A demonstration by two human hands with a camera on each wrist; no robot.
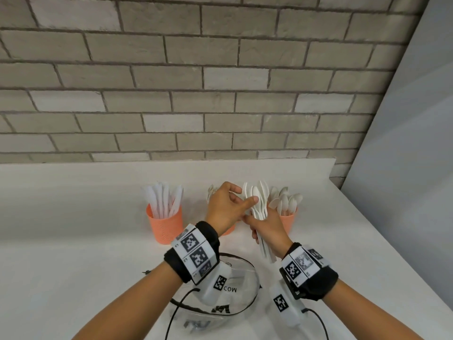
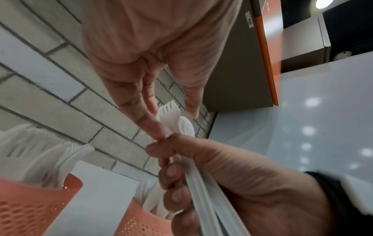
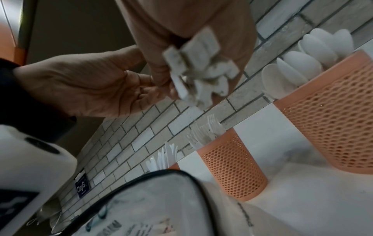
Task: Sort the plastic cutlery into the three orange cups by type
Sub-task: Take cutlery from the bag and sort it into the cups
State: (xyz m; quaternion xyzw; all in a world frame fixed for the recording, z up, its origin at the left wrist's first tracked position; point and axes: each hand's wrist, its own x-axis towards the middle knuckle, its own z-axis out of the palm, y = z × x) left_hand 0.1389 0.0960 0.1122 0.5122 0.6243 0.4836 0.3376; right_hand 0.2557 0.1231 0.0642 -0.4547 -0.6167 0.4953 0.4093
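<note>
Three orange perforated cups stand in a row by the brick wall: knives in the left cup (image 1: 164, 225), forks in the middle cup (image 3: 232, 167), spoons in the right cup (image 1: 288, 222). My right hand (image 1: 266, 229) grips a bundle of white forks and spoons (image 1: 258, 204) by the handles, upright, in front of the gap between the middle and right cups. My left hand (image 1: 245, 196) pinches the heads of the bundle (image 2: 168, 116), fingers on one side and thumb on the other. It hides most of the middle cup in the head view.
A clear zip bag with a black edge (image 1: 235, 278) lies on the white counter (image 1: 73, 229) just under my wrists. The brick wall (image 1: 220, 94) rises right behind the cups. A grey panel (image 1: 404, 168) closes off the right side.
</note>
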